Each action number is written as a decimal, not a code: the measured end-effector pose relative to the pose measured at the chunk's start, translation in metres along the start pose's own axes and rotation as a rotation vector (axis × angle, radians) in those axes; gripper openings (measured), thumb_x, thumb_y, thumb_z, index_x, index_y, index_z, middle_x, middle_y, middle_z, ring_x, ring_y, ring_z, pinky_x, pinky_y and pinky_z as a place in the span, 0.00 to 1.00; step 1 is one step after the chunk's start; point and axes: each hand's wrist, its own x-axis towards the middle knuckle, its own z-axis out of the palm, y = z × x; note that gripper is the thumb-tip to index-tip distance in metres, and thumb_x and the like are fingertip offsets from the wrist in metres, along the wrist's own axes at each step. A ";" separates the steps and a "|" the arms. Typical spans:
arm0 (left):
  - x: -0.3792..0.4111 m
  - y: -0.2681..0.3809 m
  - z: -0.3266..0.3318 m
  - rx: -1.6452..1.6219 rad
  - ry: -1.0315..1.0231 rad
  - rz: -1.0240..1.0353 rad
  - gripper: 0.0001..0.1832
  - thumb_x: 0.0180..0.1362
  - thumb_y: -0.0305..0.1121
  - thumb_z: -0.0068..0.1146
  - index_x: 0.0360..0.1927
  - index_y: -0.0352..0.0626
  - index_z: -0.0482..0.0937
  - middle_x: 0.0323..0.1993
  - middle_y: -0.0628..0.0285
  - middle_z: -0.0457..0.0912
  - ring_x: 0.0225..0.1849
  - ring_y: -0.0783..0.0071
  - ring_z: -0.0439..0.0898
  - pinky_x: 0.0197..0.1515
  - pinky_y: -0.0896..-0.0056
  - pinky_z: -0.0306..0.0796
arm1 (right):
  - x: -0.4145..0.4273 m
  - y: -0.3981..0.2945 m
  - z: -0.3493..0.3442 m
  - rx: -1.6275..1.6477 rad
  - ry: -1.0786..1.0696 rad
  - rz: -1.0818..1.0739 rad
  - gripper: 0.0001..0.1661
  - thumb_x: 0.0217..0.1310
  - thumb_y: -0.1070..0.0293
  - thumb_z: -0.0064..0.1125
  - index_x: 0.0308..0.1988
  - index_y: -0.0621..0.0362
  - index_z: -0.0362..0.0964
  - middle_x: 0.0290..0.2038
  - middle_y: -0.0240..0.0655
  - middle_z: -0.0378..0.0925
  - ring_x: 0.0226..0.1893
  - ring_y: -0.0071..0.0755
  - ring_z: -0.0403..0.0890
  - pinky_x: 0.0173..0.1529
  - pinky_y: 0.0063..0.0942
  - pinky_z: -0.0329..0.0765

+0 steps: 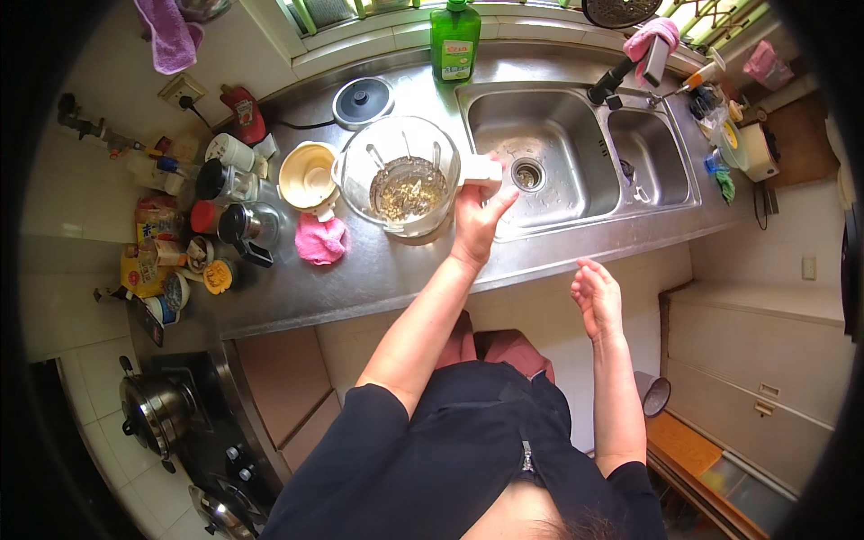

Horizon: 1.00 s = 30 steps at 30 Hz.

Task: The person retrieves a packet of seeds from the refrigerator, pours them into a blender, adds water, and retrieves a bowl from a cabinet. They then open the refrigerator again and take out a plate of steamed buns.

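Note:
My left hand (478, 223) grips the white handle (480, 172) of a clear blender jug (361, 192) over the steel counter. Inside the jug, golden grain-like bits (408, 199) lie at the bottom; whether there is liquid with them I cannot tell. Left of the jug is a cream-coloured appliance part (297, 177), probably a blender base, with a pink cloth (320, 239) right in front of it. My right hand (597, 300) hangs in the air past the counter's front edge, holding nothing, its fingers loosely extended.
A double sink (553, 155) with a black tap (611, 81) lies to the right. Behind stand a green detergent bottle (455, 44) and a round kettle base (363, 101). Jars (250, 226), a cut pumpkin (218, 277) and packets crowd the left. A pot (152, 412) sits on the stove.

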 end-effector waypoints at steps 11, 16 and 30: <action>-0.081 0.050 -0.002 0.137 0.571 -0.116 0.09 0.51 0.20 0.56 0.37 0.34 0.77 0.26 0.62 0.79 0.28 0.75 0.77 0.35 0.73 0.70 | 0.115 -0.043 -0.018 -0.125 -0.106 0.067 0.10 0.64 0.69 0.54 0.44 0.58 0.74 0.27 0.26 0.75 0.26 0.19 0.76 0.31 0.16 0.72; -0.082 0.039 0.033 0.183 0.924 0.049 0.03 0.51 0.21 0.53 0.31 0.34 0.77 0.21 0.65 0.75 0.22 0.78 0.71 0.28 0.76 0.65 | 0.165 -0.086 -0.026 -0.205 -0.245 0.073 0.10 0.64 0.68 0.54 0.44 0.57 0.74 0.27 0.25 0.75 0.25 0.17 0.75 0.30 0.13 0.72; -0.072 0.034 0.088 0.206 0.686 0.049 0.07 0.44 0.26 0.55 0.17 0.36 0.71 0.13 0.63 0.69 0.16 0.78 0.65 0.21 0.75 0.61 | 0.317 -0.168 -0.081 -0.349 -0.362 0.083 0.15 0.63 0.63 0.55 0.47 0.58 0.73 0.31 0.29 0.77 0.26 0.20 0.77 0.30 0.15 0.71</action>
